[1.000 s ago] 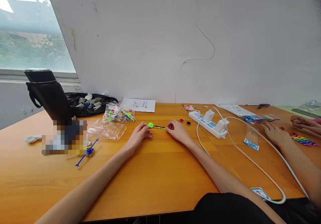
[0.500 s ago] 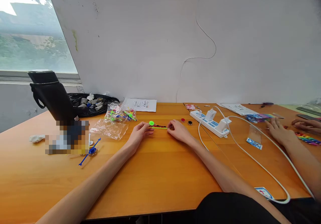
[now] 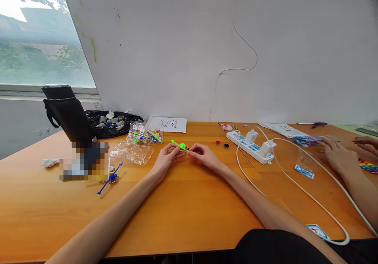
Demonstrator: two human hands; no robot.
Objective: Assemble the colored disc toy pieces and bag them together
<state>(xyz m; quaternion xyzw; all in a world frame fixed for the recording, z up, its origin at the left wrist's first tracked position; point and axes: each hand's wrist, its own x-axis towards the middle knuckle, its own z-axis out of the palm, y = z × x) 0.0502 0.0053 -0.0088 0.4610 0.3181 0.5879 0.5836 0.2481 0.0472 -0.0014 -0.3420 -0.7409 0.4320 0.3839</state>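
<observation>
While both arms stretch out over the orange table (image 3: 183,212), this is how things sit:

Left hand: left hand (image 3: 167,158) rests on the tabletop, fingers pinched narrow on the near end of the green spinner toy (image 3: 180,145).
Right hand: right hand (image 3: 205,156) is just across from it, fingertips closed on the other end of the same toy, palm down.
Toy: a thin neon green stick with a small round green hub, tilted, held just above the table between the two hands, roughly mid-table toward the wall.
Left of it: a clear bag of colourful parts (image 3: 144,136) and an empty-looking plastic bag (image 3: 131,153) lie close by; a blue spinner (image 3: 110,176) sits further left near a black bottle (image 3: 67,114).
Right of it: a red cap (image 3: 217,142) and a black cap (image 3: 226,145) sit near the right hand, then a white power strip (image 3: 251,145) with chargers and a white cable (image 3: 310,197).
Far right: another person's hand (image 3: 336,155) lies flat on the table, well apart.
</observation>
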